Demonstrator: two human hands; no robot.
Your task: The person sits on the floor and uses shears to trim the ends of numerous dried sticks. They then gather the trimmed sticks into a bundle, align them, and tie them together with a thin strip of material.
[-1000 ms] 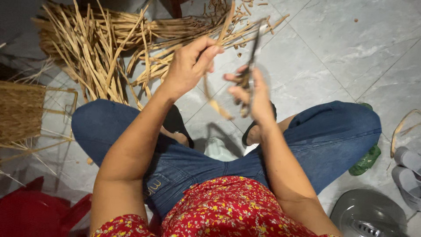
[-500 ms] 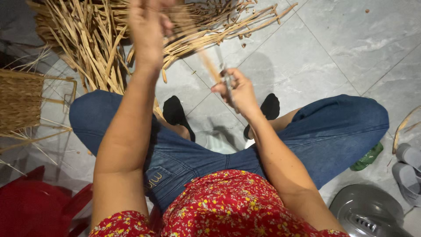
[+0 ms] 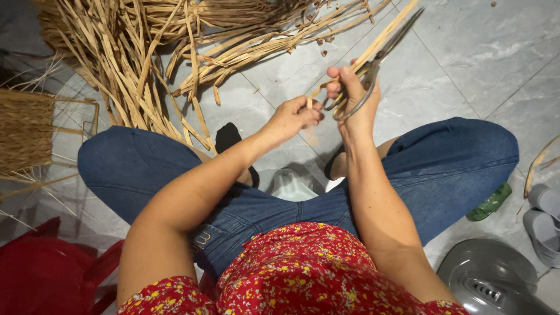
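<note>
Scissors [image 3: 379, 58]: gripped in my right hand [image 3: 353, 96], fingers through the loops, blades pointing up to the far right along a pale straw strip [image 3: 382, 38].
Nearest me: red flowered top [image 3: 303, 268] and blue jeans [image 3: 443, 169], knees spread over grey floor tiles [image 3: 466, 64].
Left hand [image 3: 291, 116]: pinched shut on the near end of the strip, just left of the right hand, almost touching it.
Near left: red bag [image 3: 41, 274] on the floor.
Near right: grey fan housing [image 3: 490, 280]; grey slippers [image 3: 542, 221] beside it.
Left: woven basket piece [image 3: 26, 128], loose stalks sticking out.
Far: heap of dried straw strips [image 3: 163, 52], spread across the tiles.
</note>
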